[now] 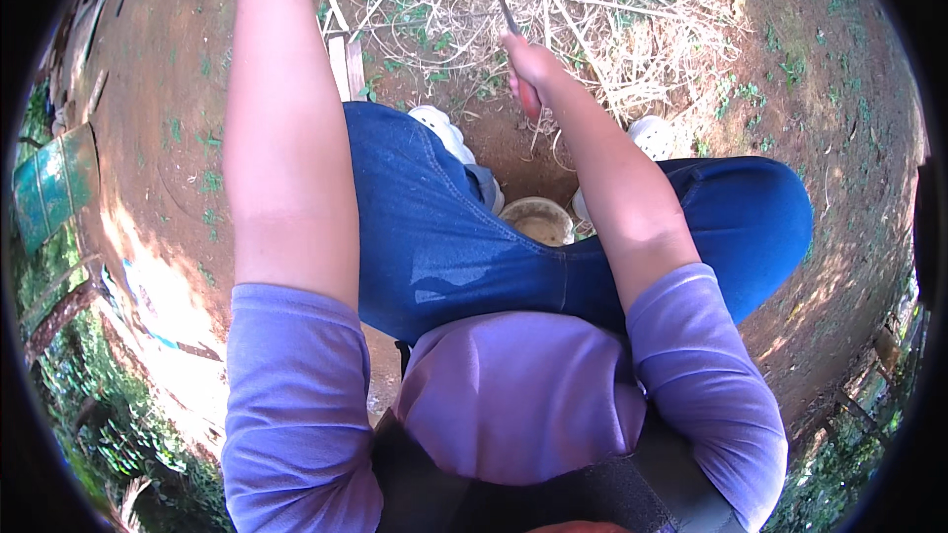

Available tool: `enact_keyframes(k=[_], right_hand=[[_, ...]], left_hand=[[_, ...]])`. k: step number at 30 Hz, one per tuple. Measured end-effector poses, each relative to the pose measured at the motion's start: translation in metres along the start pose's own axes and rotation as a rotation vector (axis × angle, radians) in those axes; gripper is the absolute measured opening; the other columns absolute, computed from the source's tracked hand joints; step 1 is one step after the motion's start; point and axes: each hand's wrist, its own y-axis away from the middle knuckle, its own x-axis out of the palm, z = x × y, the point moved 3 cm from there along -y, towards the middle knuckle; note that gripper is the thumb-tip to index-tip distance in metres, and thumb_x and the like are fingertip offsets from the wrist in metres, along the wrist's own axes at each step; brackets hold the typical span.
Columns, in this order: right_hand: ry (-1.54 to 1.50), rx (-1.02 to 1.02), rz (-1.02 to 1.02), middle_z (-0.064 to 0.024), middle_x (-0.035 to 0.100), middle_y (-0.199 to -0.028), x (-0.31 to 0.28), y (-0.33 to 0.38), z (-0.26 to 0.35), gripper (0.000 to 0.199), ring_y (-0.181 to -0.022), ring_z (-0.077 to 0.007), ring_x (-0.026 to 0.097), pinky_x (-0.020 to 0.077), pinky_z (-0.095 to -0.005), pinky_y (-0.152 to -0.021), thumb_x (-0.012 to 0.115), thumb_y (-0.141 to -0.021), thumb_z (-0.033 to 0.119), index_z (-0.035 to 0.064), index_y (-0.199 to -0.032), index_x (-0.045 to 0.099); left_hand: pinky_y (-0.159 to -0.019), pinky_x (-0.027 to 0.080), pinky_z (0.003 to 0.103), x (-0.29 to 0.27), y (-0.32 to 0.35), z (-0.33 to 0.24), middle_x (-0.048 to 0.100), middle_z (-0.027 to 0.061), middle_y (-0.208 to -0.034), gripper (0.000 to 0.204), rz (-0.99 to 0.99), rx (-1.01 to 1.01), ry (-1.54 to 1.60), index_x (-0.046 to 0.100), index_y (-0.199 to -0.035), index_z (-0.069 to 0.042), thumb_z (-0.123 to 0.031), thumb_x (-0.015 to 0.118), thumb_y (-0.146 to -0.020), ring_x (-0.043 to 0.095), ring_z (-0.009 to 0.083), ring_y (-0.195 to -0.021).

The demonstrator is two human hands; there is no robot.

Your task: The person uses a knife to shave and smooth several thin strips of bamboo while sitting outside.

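Readable lettering: none you can make out anywhere in view.
Bowl (539,227), landmark: shows you no legible mark.
Red-handled blade (530,101), beyond the bowl: gives you no readable stamp or number.
White shoes (444,133), beside and beyond the bowl: no brand you can read.
Your jeans (558,276), around the bowl's near side: paler patch, without readable characters.
Your purple shirt (523,390), nearer you than the bowl: no legible print.
Green sheet (54,188), far left of the bowl: surface too unclear to read.
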Motion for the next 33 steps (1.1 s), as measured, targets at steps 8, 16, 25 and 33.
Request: enact_keyframes(k=[8,16,25,33], right_hand=[[0.418,-0.033,-0.139,-0.0028,0.051,-0.058,-0.007,0.029,-0.016,0.05,-0.048,-0.0146,0.05,0.0467,-0.0338,-0.052,0.05,-0.102,0.056,0.0086,-0.084,0.054],[-0.307,0.054,0.121,-0.0007,0.049,-0.07,-0.011,0.012,-0.008,0.062,-0.059,-0.0142,0.049,0.049,-0.032,-0.057,0.049,-0.1,0.065,0.0031,-0.097,0.055],[-0.188,-0.479,-0.044,-0.0062,0.062,-0.08,-0.036,0.078,0.105,0.043,-0.075,-0.0171,0.068,0.0597,-0.032,-0.07,0.062,-0.1,0.044,0.0007,-0.099,0.062],[0.193,-0.185,-0.29,-0.0108,0.065,-0.069,-0.014,0.052,-0.005,0.035,-0.061,-0.0197,0.065,0.0516,-0.0367,-0.061,0.063,-0.09,0.034,0.0005,-0.08,0.064]], left_hand=[[-0.046,0.044,0.029,-0.021,0.002,0.005,0.04,-0.0023,-0.062,0.042,-0.142,-0.014,-0.067,0.045,-0.09,-0.012,-0.05,0.055,-0.104,0.044,0.0119,-0.049],[-0.045,0.045,0.031,-0.062,-0.023,0.018,0.041,-0.0021,-0.061,0.039,-0.267,-0.057,-0.056,0.049,-0.089,-0.014,-0.049,0.056,-0.104,0.045,0.0135,-0.048],[-0.045,0.039,0.031,-0.011,0.006,0.002,0.038,-0.0036,-0.053,0.046,0.025,-0.261,0.263,0.046,-0.078,-0.019,-0.057,0.06,-0.099,0.044,0.014,-0.045],[-0.04,0.035,0.028,-0.028,0.009,-0.004,0.034,-0.0048,-0.053,0.047,-0.189,-0.175,0.182,0.042,-0.079,-0.019,-0.059,0.06,-0.098,0.039,0.0118,-0.042]])
